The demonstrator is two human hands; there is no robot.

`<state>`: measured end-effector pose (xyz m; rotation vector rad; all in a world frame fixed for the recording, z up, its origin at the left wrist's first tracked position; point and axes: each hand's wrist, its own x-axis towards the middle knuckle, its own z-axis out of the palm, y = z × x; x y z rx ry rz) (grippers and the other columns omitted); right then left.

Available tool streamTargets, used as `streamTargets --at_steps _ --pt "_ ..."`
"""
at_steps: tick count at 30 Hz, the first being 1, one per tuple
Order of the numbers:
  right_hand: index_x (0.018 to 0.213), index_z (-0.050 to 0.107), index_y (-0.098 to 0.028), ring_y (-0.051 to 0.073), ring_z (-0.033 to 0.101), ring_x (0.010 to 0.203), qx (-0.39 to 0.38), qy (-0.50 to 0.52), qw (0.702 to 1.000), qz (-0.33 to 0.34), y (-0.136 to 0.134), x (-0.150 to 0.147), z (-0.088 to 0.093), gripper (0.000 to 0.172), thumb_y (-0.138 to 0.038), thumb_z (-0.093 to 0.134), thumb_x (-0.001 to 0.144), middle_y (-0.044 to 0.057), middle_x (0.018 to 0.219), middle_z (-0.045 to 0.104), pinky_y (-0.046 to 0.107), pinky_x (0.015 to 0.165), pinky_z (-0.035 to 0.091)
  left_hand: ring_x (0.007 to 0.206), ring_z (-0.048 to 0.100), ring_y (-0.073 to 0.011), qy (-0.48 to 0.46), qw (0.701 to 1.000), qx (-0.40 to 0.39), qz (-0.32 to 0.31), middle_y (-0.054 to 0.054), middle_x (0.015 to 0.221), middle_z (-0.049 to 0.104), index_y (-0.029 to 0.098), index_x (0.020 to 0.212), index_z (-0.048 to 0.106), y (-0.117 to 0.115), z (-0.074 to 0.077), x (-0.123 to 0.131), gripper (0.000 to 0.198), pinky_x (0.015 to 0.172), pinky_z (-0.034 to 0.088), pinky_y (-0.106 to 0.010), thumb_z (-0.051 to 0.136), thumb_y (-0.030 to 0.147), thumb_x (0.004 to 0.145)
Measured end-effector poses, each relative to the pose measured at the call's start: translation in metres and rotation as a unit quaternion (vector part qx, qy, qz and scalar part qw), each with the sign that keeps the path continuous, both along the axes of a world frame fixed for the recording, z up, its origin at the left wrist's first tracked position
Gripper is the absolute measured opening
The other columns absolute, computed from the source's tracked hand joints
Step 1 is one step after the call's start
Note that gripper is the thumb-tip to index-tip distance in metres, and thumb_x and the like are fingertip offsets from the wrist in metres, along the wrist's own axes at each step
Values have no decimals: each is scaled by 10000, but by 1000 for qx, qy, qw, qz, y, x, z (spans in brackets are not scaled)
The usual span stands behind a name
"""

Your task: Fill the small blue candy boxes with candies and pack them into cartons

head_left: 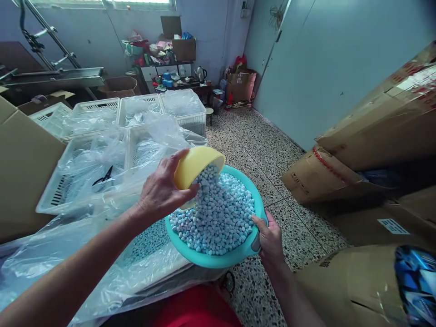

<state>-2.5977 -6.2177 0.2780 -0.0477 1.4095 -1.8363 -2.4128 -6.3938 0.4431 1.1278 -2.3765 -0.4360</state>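
Several white crates are standing on the left. The left hand is gripping a light-looking yellow bowl, tilted over pale-blue pieces likely to slide loosely. A blue basin, near centre, is holding them, probably weighing heavy; the right hand is grasping its right rim, a sound hold.

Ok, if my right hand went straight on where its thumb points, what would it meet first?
Likely the pale blue pieces in the turquoise basin; the right hand has its thumb over the rim toward them, but any gap is unclear.
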Motion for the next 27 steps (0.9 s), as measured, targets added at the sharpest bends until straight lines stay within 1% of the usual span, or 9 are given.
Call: streamTargets --at_steps 7,13,15,18,20,23,25,27 --pt "1142 566 -222 213 685 731 15 -2 1000 1 0 1 5 563 -337 759 625 5 841 729 325 654 552 1006 546 -285 -21 993 -117 -25 -112 1160 536 250 1360 361 -1 -7 2 769 745 517 -388 674 387 671" --pt "1160 561 -242 217 688 722 35 5 999 -5 -1 2 5 593 -341 753 608 -4 866 732 331 641 562 1040 534 -279 0 988 -133 -79 -112 1220 507 256 1355 334 7 -2 1 764 752 519 -380 663 372 676" --pt "1158 562 -237 220 689 721 36 7 999 -2 -2 2 5 588 -347 748 610 0 851 732 332 639 563 1051 530 -280 -1 987 -144 -77 -117 1227 500 251 1357 326 6 -2 0 767 755 520 -378 663 367 678" --pt "1154 561 -212 228 691 731 27 3 1000 0 -2 1 6 587 -349 749 615 14 828 728 340 648 565 1043 534 -288 -10 985 -160 -55 -129 1222 494 239 1362 318 3 -4 0 784 734 526 -375 670 371 674" --pt "1157 558 -202 231 691 743 13 -5 1000 -2 -1 1 5 595 -334 756 612 16 824 726 346 661 566 1045 532 -291 -11 984 -168 -60 -132 1226 488 239 1363 311 3 -5 2 795 735 527 -381 673 374 669" --pt "1159 556 -216 224 691 737 4 -13 1000 -2 -1 1 3 588 -316 759 617 8 837 729 343 661 564 1081 513 -304 -13 977 -190 -98 -144 1263 448 249 1375 287 9 -6 7 838 745 528 -393 682 386 649" --pt "1161 553 -226 220 691 714 0 -17 1000 -2 0 1 1 579 -311 757 625 6 844 732 343 652 562 1099 503 -319 -24 966 -217 -140 -153 1290 409 267 1371 290 14 -7 12 849 730 534 -397 686 415 635" --pt "1161 552 -227 220 690 703 -6 -20 1000 1 0 1 0 572 -300 756 632 8 838 733 343 648 559 1121 495 -328 -38 949 -245 -194 -130 1286 406 315 1337 336 17 -11 17 786 730 540 -402 683 430 641"
